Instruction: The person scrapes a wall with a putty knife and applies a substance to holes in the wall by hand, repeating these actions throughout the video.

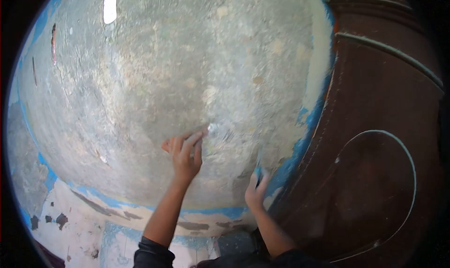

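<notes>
A large grey, mottled surface point(154, 80) with blue and cream paint along its edges fills most of the head view. Near its lower middle, my left hand point(185, 153) has its fingers bent around a thin, flat piece point(205, 130), which lies at the surface. To the right and lower down, my right hand point(257, 188) is closed on a tool with a blue handle point(258, 171). The tool's thin blade points up towards the grey surface; whether it touches cannot be made out.
A dark brown panel point(370, 104) with a pale curved line stands on the right. At the lower left is a white surface point(70, 221) with dark patches. Slots and holes open in the grey surface at the top and left.
</notes>
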The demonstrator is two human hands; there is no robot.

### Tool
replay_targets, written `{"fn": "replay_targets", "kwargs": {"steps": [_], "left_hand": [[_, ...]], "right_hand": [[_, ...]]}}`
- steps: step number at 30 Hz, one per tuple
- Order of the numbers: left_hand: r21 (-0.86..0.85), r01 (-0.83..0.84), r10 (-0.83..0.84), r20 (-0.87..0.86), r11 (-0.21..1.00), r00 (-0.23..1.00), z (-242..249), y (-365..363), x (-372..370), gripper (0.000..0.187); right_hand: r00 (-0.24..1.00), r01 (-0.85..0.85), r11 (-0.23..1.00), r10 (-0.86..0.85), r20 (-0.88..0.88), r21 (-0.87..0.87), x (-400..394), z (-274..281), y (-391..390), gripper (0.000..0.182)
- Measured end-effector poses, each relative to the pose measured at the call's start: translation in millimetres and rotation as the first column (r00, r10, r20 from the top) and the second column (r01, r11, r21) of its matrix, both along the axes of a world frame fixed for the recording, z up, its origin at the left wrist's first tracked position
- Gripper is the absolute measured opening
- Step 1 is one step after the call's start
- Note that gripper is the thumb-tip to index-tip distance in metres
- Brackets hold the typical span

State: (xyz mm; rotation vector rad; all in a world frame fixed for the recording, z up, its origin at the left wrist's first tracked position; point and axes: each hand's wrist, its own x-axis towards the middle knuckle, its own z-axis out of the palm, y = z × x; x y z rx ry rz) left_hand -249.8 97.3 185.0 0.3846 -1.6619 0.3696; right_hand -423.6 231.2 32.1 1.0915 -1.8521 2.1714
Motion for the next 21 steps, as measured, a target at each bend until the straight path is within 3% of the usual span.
{"fn": "replay_targets", "kwargs": {"steps": [3, 6, 7, 8, 10, 12, 14, 17, 21], "left_hand": [[0.161, -0.023, 0.023, 0.004, 0.987, 1.0, -69.9, 6.9, 16.4, 0.032], [0.402, 0.025, -0.001, -0.06, 0.915, 0.998, -134.3, 18.0, 33.3, 0.031], [0.491, 0.054, -0.009, -0.092, 0.869, 0.996, -152.1, 21.5, 36.4, 0.031], [0.529, 0.108, -0.031, -0.153, 0.842, 0.988, -168.3, 25.5, 38.3, 0.029], [0.578, 0.046, -0.018, -0.054, 0.815, 0.998, -209.6, 28.6, 47.9, 0.029], [0.615, 0.01, -0.044, 0.039, 0.789, 0.998, -235.0, 34.5, 70.2, 0.029], [0.631, 0.022, -0.114, 0.106, 0.776, 0.988, -246.4, 27.6, 85.9, 0.029], [0.585, 0.002, -0.141, 0.192, 0.811, 0.971, -254.5, 6.9, 114.8, 0.029], [0.512, 0.033, -0.164, 0.213, 0.858, 0.963, -248.0, -24.2, 146.7, 0.026]], "right_hand": [[0.943, -0.262, 0.92, 0.178, 0.283, 0.293, 46.5, -114.1, 39.4, 0.04], [0.967, -0.176, 0.876, 0.07, 0.243, 0.448, 62.6, -250.5, 41.6, 0.027], [0.78, -0.407, 0.777, 0.022, 0.626, 0.481, 63.7, -244.8, 41.3, 0.026], [0.452, -0.622, 0.676, -0.103, 0.886, 0.396, 59.5, -239.3, 33.8, 0.024], [0.117, -0.722, 0.664, -0.159, 0.98, 0.194, 54.8, -266.5, 11.6, 0.026], [0.131, -0.754, 0.628, -0.141, 0.981, 0.191, 69.6, -264.9, 2.6, 0.027], [-0.041, -0.649, 0.753, -0.182, 0.982, 0.113, 89.0, -247.9, -1.2, 0.025], [-0.122, -0.641, 0.764, -0.201, 0.972, 0.077, 119.9, -255.8, -0.2, 0.022], [-0.128, -0.537, 0.829, -0.265, 0.956, 0.158, 153.3, -265.5, -5.8, 0.022]]}}
